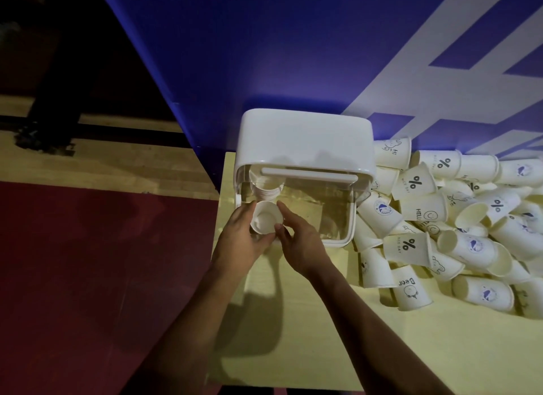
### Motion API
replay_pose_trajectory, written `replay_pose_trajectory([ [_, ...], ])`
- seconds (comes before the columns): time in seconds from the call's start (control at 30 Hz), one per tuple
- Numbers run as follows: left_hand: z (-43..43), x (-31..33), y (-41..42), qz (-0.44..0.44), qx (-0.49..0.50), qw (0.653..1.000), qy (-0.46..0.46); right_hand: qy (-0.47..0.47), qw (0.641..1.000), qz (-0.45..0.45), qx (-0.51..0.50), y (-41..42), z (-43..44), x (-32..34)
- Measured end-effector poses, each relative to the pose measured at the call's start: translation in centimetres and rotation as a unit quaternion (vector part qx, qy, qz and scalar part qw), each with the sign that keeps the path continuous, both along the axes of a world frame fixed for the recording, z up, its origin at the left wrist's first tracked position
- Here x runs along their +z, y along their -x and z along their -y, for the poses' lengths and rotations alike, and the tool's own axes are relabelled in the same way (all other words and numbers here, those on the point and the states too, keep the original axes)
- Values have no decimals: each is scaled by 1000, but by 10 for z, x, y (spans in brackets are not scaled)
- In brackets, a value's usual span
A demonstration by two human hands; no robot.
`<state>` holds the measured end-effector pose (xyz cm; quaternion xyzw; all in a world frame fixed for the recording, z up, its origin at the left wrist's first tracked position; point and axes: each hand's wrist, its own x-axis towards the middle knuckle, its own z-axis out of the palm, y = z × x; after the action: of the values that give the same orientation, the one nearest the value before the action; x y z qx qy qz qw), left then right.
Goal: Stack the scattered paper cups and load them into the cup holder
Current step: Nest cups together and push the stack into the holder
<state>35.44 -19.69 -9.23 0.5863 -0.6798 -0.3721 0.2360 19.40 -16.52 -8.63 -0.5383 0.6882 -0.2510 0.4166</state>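
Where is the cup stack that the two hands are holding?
In the head view, the cup stack is left of centre, between the left hand and the right hand, at the left end of the cup holder.

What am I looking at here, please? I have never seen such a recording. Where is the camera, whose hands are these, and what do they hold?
There is no machine here. A person works with bare hands, and the single picture comes from a camera worn on the head, looking down. The left hand and the right hand together hold a white paper cup, its mouth toward the camera, at the left end of the cup holder, a clear box with a white top. Behind the cup, nested cups show inside the holder. To the right, a pile of loose cups lies on the pale yellow table. A blue wall stands behind.
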Motion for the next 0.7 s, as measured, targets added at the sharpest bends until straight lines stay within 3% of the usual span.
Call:
replay_pose_trajectory([
  [0.3, -1, -3, 2, 37, 8, 999, -3, -23, 999, -27, 11, -1, 6, 0],
  [0.57, -25, 42, 16, 67, 35, 994, 77, 9, 1000, -8, -29, 17, -25, 34],
  [0.7, -51, 89, 73, -7, -75, 986, 149, 54, 993, -11, -103, 64, -64, 65],
])
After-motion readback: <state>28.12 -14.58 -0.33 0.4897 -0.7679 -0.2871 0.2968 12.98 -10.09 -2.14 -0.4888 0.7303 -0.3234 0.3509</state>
